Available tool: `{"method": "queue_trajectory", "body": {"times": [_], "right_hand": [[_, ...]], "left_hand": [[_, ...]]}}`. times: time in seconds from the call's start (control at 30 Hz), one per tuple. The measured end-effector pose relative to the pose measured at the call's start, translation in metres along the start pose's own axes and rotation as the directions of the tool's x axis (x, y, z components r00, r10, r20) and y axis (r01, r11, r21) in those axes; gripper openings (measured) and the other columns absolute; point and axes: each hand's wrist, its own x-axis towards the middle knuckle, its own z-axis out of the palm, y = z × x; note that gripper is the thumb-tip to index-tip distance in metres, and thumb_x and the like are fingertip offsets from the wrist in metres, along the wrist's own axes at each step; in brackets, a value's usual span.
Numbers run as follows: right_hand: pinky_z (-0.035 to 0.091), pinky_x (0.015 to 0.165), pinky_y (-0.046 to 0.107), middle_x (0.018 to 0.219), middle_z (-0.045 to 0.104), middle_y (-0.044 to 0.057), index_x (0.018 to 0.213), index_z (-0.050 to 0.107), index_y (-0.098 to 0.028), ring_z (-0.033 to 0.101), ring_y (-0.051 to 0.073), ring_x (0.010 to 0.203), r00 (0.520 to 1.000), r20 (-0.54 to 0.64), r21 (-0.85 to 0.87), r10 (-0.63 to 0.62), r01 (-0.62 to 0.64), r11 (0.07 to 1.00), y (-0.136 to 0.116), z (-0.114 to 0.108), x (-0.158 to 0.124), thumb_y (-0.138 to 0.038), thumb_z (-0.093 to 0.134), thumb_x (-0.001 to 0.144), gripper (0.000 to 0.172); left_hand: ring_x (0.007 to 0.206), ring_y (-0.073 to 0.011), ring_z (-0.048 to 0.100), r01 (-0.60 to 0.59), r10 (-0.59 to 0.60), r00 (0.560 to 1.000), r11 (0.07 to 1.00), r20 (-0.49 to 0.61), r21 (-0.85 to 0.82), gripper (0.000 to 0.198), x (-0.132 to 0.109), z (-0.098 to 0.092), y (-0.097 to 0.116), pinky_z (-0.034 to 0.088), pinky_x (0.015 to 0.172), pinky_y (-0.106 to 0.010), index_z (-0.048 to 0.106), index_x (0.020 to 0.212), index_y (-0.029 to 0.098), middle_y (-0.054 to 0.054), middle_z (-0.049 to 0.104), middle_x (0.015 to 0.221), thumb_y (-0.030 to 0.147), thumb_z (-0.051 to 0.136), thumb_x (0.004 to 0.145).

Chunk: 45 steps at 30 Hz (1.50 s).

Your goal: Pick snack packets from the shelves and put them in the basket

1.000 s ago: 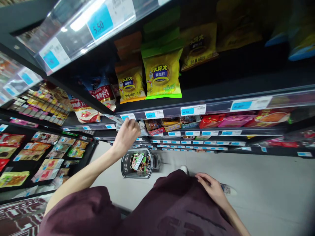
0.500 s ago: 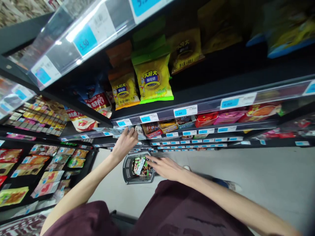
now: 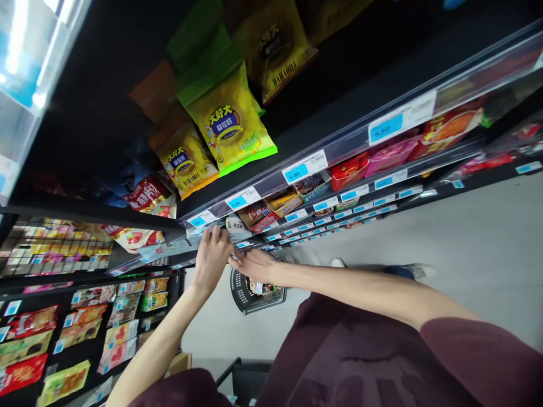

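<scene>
My left hand reaches up to the front edge of a shop shelf, its fingers curled over the clear price rail beside a small white packet. My right hand has come up beside it, fingers bent and touching the left hand's fingers just under that rail. What either hand grips is hidden by the fingers. Boxed snacks fill the shelf right behind the hands. Yellow snack bags stand on the shelf above.
A dark shopping basket with several packets sits on the grey floor below the hands. Shelves of packets run along the left. My shoe shows on the floor.
My right hand rose from my lap, passed over the basket and joined the left hand at the shelf edge. The view tilted and swung left.
</scene>
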Motion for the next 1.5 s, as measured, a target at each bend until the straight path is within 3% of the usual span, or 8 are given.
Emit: {"method": "queue_trajectory", "body": {"times": [0.23,0.4,0.6,0.73,0.93,1.17,1.37,1.5], "right_hand": [[0.053,0.056,0.033,0.126,0.057,0.022,0.120,0.048,-0.009,0.067,0.024,0.081,0.999,-0.040,-0.028,0.010,-0.011,1.000,0.000,0.005,0.003,-0.010,0.049,0.085,0.035],[0.053,0.054,0.034,0.132,0.052,0.022,0.121,0.052,-0.009,0.066,0.026,0.082,0.999,-0.044,-0.075,0.028,-0.031,0.997,0.004,0.012,0.000,-0.009,0.053,0.080,0.041],[0.054,0.060,0.035,0.129,0.055,0.018,0.104,0.061,-0.011,0.064,0.022,0.082,0.998,-0.059,-0.021,0.018,-0.019,1.000,0.008,0.015,-0.002,-0.007,0.046,0.084,0.025],[0.055,0.063,0.036,0.139,0.048,0.018,0.102,0.063,-0.012,0.065,0.024,0.087,0.999,-0.053,0.014,0.009,-0.008,1.000,0.010,0.013,-0.012,-0.006,0.048,0.081,0.027],[0.055,0.062,0.038,0.156,0.023,0.022,0.109,0.062,-0.008,0.065,0.028,0.093,1.000,0.006,0.029,-0.005,0.005,1.000,0.018,0.008,-0.030,-0.007,0.050,0.076,0.035],[0.055,0.060,0.038,0.154,0.031,0.021,0.107,0.063,-0.011,0.068,0.026,0.084,0.998,0.066,0.010,-0.025,0.024,1.000,0.019,0.003,-0.048,-0.010,0.053,0.077,0.032],[0.056,0.059,0.036,0.154,0.030,0.020,0.111,0.060,-0.012,0.068,0.022,0.076,0.992,0.122,-0.002,-0.038,0.039,0.999,0.012,-0.005,-0.049,-0.015,0.053,0.081,0.031],[0.056,0.061,0.034,0.159,0.020,0.014,0.108,0.062,-0.015,0.068,0.019,0.078,0.993,0.107,0.043,-0.045,0.040,0.998,0.006,-0.011,-0.047,-0.017,0.050,0.084,0.027]], "left_hand": [[0.092,-0.0338,0.050,0.057,-0.059,0.997,0.997,0.043,0.042,0.026,0.007,0.004,0.009,0.041,0.074,-0.043,0.070,0.074,0.012,-0.016,0.062,0.086,-0.001,0.049,0.080],[0.095,-0.0339,0.049,0.070,-0.073,0.996,0.995,0.043,0.070,0.027,0.008,0.016,0.011,0.040,0.082,-0.044,0.072,0.079,0.008,-0.018,0.062,0.087,-0.002,0.047,0.081],[0.101,-0.0343,0.046,0.124,-0.127,0.989,0.991,0.079,0.041,0.032,0.011,0.028,0.016,0.036,0.087,-0.046,0.072,0.082,0.007,-0.021,0.062,0.093,-0.004,0.042,0.082],[0.102,-0.0336,0.045,0.105,-0.109,0.985,0.994,0.131,0.034,0.035,0.016,0.031,0.018,0.035,0.087,-0.044,0.072,0.085,0.008,-0.020,0.062,0.092,-0.005,0.039,0.081],[0.105,-0.0325,0.041,0.093,-0.138,0.962,0.977,0.236,0.192,0.035,0.021,0.031,0.023,0.032,0.090,-0.043,0.073,0.094,0.011,-0.018,0.063,0.095,0.000,0.042,0.083],[0.108,-0.0337,0.045,0.070,-0.139,0.948,0.968,0.287,0.240,0.031,0.025,0.032,0.027,0.032,0.093,-0.046,0.072,0.098,0.010,-0.019,0.067,0.102,0.003,0.048,0.081],[0.091,-0.0316,0.057,0.170,-0.178,0.975,0.983,0.136,0.071,0.034,0.029,0.004,0.022,0.039,0.087,-0.045,0.072,0.087,0.007,-0.019,0.069,0.084,-0.005,0.041,0.080],[0.104,-0.0347,0.055,0.240,-0.249,0.964,0.966,-0.090,-0.097,0.041,0.005,-0.030,0.013,0.037,0.096,-0.052,0.063,0.116,0.005,-0.022,0.066,0.103,-0.002,0.039,0.083]]}}
